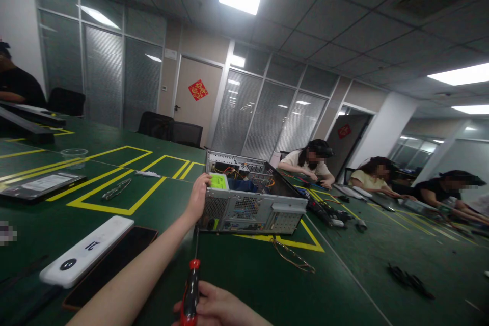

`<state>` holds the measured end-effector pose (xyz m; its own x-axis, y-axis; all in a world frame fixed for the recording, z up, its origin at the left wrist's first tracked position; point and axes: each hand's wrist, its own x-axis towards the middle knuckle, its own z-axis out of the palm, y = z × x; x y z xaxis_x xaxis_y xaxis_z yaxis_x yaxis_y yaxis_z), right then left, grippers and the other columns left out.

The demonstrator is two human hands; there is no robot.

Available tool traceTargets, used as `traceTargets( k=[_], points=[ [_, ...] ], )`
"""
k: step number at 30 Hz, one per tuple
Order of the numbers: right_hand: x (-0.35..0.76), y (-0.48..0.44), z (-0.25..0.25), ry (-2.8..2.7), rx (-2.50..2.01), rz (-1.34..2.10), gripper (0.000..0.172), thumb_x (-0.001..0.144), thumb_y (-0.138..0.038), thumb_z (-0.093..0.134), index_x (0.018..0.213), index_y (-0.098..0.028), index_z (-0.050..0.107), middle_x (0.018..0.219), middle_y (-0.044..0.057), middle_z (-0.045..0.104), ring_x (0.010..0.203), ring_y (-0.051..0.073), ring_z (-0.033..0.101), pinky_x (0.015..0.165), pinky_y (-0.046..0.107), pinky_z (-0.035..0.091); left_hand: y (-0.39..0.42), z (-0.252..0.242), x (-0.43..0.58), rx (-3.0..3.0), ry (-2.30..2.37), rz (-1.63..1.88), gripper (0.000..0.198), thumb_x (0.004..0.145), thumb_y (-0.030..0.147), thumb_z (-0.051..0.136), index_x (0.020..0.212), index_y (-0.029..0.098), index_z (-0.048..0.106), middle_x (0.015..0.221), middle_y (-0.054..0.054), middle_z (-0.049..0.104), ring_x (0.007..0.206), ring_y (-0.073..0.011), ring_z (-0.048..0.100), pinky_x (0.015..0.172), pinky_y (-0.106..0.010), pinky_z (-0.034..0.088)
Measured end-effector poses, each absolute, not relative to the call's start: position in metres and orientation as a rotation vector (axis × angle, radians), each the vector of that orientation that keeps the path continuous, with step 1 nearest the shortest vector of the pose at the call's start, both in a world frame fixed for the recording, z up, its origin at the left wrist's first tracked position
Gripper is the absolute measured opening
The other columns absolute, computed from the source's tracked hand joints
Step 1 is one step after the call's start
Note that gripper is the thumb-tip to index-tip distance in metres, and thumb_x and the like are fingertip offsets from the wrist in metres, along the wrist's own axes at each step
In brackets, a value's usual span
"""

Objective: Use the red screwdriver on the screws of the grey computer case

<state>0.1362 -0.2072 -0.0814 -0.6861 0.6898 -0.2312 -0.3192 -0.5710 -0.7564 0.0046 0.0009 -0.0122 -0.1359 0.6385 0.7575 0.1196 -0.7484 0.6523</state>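
An open computer case (pixel 282 214) lies on its side on the green table, its rear panel facing me. Inside its left corner sits a power supply with a yellow-green label (pixel 219 182), next to loose wires. My left hand (pixel 198 196) grips the case at that corner, fingers bent over the top edge beside the label. Low in front, my right hand (pixel 214 303) is closed around the red and black handle of a screwdriver (pixel 194 280). The shaft points up and away toward the lower left corner of the rear panel; whether the tip touches anything cannot be made out.
At left lie a white power bank (pixel 87 252), a dark phone (pixel 114 265), a hard drive (pixel 42 185) and a clear cup (pixel 74 158). Thin wires (pixel 292 256) and a black cable (pixel 410 281) lie right. Several people (pixel 305 163) work across the table.
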Motion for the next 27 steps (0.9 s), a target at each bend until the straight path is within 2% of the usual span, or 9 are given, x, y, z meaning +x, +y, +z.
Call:
traceTargets(
  k=[5,9,12,14,17,19,23,27],
  points=[
    [0.137,-0.205,-0.091,-0.858,-0.841,2.194,0.067,0.056,-0.048,0.093,0.104,-0.011,0.065,0.087,0.004,0.066,0.074,0.016,0.063,0.080,0.037,0.044,0.002,-0.013,0.006,1.777,0.841,1.951,0.052,0.100,0.059,0.024,0.090,0.023,0.060,0.118,-0.011,0.068,0.131,-0.0261,0.055,0.116,-0.047,0.041],
    [0.140,-0.199,-0.101,-0.830,-0.889,2.171,0.060,0.052,-0.052,0.092,0.088,-0.016,0.061,0.087,0.004,0.066,0.072,0.015,0.061,0.073,0.034,0.042,0.004,-0.015,0.007,1.769,0.818,1.961,0.053,0.099,0.062,0.025,0.092,0.023,0.061,0.118,-0.011,0.068,0.131,-0.0269,0.054,0.118,-0.049,0.039],
    [0.143,-0.193,-0.101,-0.965,-0.920,2.178,0.065,0.048,-0.051,0.094,0.091,-0.019,0.057,0.088,0.005,0.070,0.064,0.012,0.055,0.065,0.029,0.037,0.005,-0.016,0.007,1.771,0.824,1.960,0.053,0.099,0.061,0.025,0.091,0.023,0.061,0.118,-0.011,0.068,0.130,-0.0265,0.055,0.117,-0.048,0.039],
    [0.144,-0.192,-0.097,-0.995,-0.933,2.201,0.066,0.053,-0.054,0.090,0.098,-0.020,0.057,0.082,0.004,0.070,0.059,0.011,0.051,0.061,0.027,0.033,0.005,-0.016,0.006,1.773,0.831,1.958,0.053,0.100,0.061,0.024,0.091,0.023,0.061,0.118,-0.010,0.067,0.130,-0.0262,0.055,0.117,-0.048,0.040],
    [0.144,-0.194,-0.088,-0.933,-0.912,2.269,0.065,0.062,-0.053,0.082,0.111,-0.017,0.057,0.083,0.004,0.070,0.065,0.014,0.058,0.066,0.028,0.037,0.004,-0.014,0.006,1.773,0.847,1.957,0.053,0.100,0.060,0.023,0.092,0.024,0.060,0.119,-0.010,0.067,0.131,-0.0255,0.055,0.117,-0.047,0.040],
    [0.142,-0.196,-0.083,-0.907,-0.878,2.306,0.063,0.060,-0.043,0.080,0.113,-0.019,0.056,0.089,0.005,0.071,0.074,0.018,0.064,0.074,0.033,0.041,0.002,-0.013,0.006,1.780,0.847,1.946,0.053,0.100,0.060,0.023,0.092,0.024,0.061,0.119,-0.010,0.067,0.131,-0.0252,0.055,0.117,-0.047,0.040],
    [0.138,-0.200,-0.075,-1.009,-0.797,2.315,0.058,0.052,-0.026,0.079,0.105,-0.022,0.055,0.095,0.004,0.072,0.085,0.023,0.068,0.086,0.039,0.043,0.000,-0.011,0.006,1.780,0.845,1.932,0.053,0.101,0.060,0.023,0.092,0.023,0.061,0.121,-0.010,0.067,0.132,-0.0247,0.054,0.118,-0.046,0.039],
    [0.138,-0.204,-0.078,-1.098,-0.751,2.251,0.062,0.060,-0.035,0.088,0.112,-0.019,0.057,0.102,0.008,0.070,0.097,0.026,0.068,0.093,0.043,0.043,0.002,-0.013,0.006,1.775,0.858,1.945,0.054,0.101,0.060,0.022,0.093,0.023,0.061,0.121,-0.010,0.067,0.132,-0.0249,0.054,0.118,-0.047,0.038]
  ],
)
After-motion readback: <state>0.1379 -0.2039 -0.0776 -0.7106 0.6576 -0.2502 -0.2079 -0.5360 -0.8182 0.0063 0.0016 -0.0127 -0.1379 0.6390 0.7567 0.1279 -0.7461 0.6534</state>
